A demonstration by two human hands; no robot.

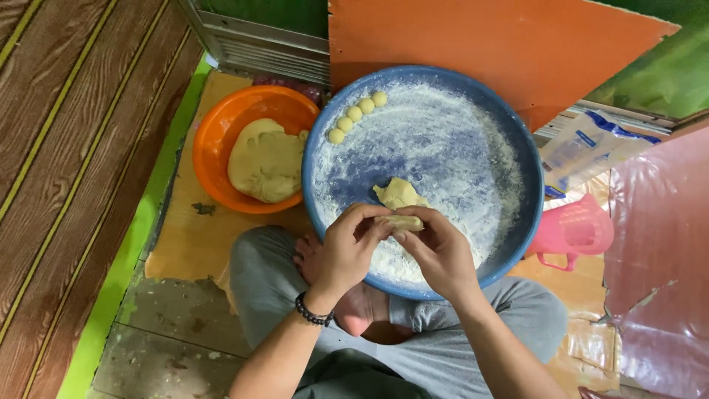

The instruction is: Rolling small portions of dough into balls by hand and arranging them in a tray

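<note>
Both my hands meet over the near rim of a big blue round tray [509,140] dusted with white flour. My left hand [347,247], with a dark bead bracelet on the wrist, and my right hand [437,251] pinch a small piece of pale yellow dough [402,221] between the fingertips. A larger torn lump of dough [399,193] lies on the flour just beyond my fingers. Several small dough balls [357,114] sit in a curved row at the tray's far left rim.
An orange bowl [214,140] left of the tray holds a big mass of dough [264,161]. A pink plastic jug [574,230] lies to the right, with a plastic bag [583,148] behind it. My crossed legs in grey trousers [258,273] sit under the tray.
</note>
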